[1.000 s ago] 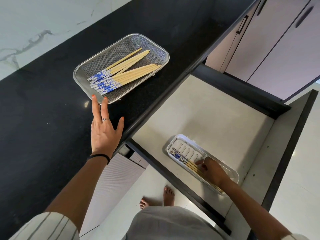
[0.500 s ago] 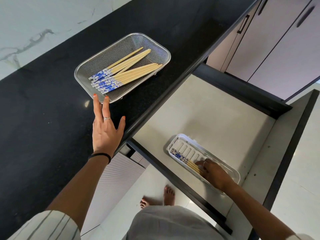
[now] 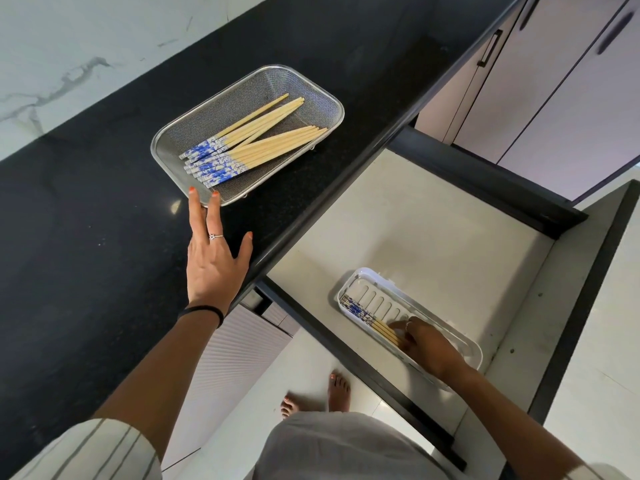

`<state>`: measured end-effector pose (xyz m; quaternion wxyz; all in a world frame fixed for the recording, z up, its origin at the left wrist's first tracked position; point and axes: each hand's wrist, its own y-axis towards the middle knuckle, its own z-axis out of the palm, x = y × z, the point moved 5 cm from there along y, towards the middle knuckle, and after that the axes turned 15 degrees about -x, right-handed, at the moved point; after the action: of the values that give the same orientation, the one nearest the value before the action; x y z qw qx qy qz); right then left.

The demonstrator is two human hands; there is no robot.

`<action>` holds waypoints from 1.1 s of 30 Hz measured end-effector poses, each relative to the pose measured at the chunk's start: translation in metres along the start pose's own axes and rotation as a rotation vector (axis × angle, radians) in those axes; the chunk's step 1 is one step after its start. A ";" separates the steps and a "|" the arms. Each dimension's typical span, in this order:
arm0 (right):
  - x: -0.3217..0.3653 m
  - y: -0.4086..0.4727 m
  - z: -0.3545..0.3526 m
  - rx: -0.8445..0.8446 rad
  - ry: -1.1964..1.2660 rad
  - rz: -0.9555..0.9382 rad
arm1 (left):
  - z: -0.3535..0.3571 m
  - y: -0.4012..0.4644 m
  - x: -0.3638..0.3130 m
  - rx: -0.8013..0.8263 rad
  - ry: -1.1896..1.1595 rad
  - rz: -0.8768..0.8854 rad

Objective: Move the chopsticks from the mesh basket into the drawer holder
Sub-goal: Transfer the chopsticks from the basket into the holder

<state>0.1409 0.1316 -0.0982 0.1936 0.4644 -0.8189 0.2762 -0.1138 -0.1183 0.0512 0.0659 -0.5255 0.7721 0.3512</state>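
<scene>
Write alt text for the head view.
A person's right hand rests on chopsticks in a white holder inside an open drawer. Their left hand lies flat on a black counter, fingertips at a mesh basket of more chopsticks.

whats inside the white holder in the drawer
A few chopsticks lie along the near side of the holder. The right hand covers their plain ends, so the exact count is unclear.
</scene>
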 end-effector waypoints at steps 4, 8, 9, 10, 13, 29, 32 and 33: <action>0.002 0.000 -0.001 0.008 -0.016 0.002 | 0.000 0.000 0.000 -0.002 0.002 0.006; 0.005 0.000 -0.004 0.028 0.006 0.017 | 0.001 0.000 0.000 -0.005 0.016 0.005; 0.006 0.000 -0.006 0.029 0.019 0.021 | 0.001 0.000 0.001 -0.006 0.015 0.008; 0.009 0.001 -0.010 0.022 0.027 0.017 | 0.001 0.000 0.001 -0.007 0.013 0.013; 0.021 0.011 -0.029 -0.007 0.035 -0.023 | 0.001 0.000 0.001 -0.018 0.020 0.027; 0.234 0.104 -0.175 -0.410 0.190 -0.570 | 0.001 -0.002 0.005 -0.049 0.009 0.003; 0.273 0.132 -0.180 -0.449 0.203 -0.609 | 0.003 -0.002 0.006 -0.060 0.000 0.026; 0.284 0.143 -0.178 -0.437 0.172 -0.618 | 0.003 -0.001 0.006 -0.064 -0.002 0.027</action>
<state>-0.1131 0.1179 0.1633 0.4300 0.6122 -0.6607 0.0617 -0.1160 -0.1216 0.0457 0.0452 -0.5163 0.7675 0.3772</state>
